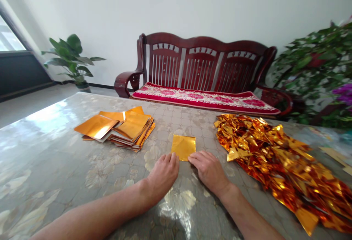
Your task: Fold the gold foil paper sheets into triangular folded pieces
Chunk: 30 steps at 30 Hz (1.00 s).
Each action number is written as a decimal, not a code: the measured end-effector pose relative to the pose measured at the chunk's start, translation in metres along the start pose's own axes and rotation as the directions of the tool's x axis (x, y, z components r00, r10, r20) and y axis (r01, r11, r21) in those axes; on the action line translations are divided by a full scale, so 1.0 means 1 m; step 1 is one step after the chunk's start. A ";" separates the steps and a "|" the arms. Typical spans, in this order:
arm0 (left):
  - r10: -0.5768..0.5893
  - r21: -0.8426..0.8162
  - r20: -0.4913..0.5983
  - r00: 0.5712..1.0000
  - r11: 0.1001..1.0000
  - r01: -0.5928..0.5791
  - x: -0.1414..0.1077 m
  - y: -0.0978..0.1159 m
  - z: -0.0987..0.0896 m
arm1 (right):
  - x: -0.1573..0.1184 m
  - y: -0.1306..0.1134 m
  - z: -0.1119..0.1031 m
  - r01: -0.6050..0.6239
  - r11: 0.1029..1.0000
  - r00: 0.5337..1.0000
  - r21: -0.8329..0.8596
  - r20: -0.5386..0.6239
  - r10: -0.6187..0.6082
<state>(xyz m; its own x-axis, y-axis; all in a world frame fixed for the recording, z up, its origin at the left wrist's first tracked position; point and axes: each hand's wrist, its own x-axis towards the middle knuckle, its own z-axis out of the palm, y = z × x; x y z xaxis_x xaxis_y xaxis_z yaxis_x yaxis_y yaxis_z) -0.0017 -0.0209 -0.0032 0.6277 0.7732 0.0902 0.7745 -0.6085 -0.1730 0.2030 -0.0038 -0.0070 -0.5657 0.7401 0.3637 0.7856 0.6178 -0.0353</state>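
Observation:
A small square of gold foil paper [183,146] lies flat on the table [110,181] in front of me. My left hand [164,170] has its fingers closed together at the sheet's near left corner. At the near right corner, my right hand [208,169] pinches the paper's edge. To the left sits an untidy stack of gold sheets [134,126]. A long heap of folded gold foil pieces [277,159] spreads over the right side.
Beyond the table stands a dark red wooden bench [187,64] with a red patterned cushion [206,98]. Potted plants [73,58] are at the far left and right. Clear plastic [319,137] lies behind the foil heap.

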 end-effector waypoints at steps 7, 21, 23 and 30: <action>-0.060 -0.051 0.068 0.996 0.997 0.063 0.001 -0.018 -0.006 | -0.006 0.007 0.000 -0.078 0.992 0.996 -0.099 -0.045 0.074; -0.416 -0.329 0.049 0.908 0.852 0.407 0.029 -0.042 -0.003 | 0.003 -0.010 -0.004 -0.136 0.969 0.990 -0.206 -0.075 0.123; -0.421 -0.343 0.067 0.904 0.842 0.418 0.031 -0.042 -0.002 | 0.004 -0.010 -0.003 -0.141 0.968 0.989 -0.208 -0.069 0.130; -0.438 -0.429 0.035 0.898 0.805 0.409 0.031 -0.045 0.003 | 0.005 -0.010 -0.001 -0.135 0.970 0.990 -0.204 -0.071 0.123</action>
<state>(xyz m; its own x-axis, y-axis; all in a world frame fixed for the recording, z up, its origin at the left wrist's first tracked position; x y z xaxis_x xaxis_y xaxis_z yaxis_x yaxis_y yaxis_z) -0.0175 0.0312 0.0042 0.2218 0.9674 0.1224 0.9145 -0.2499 0.3181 0.1928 -0.0068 -0.0043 -0.4460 0.7895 0.4216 0.8891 0.4452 0.1068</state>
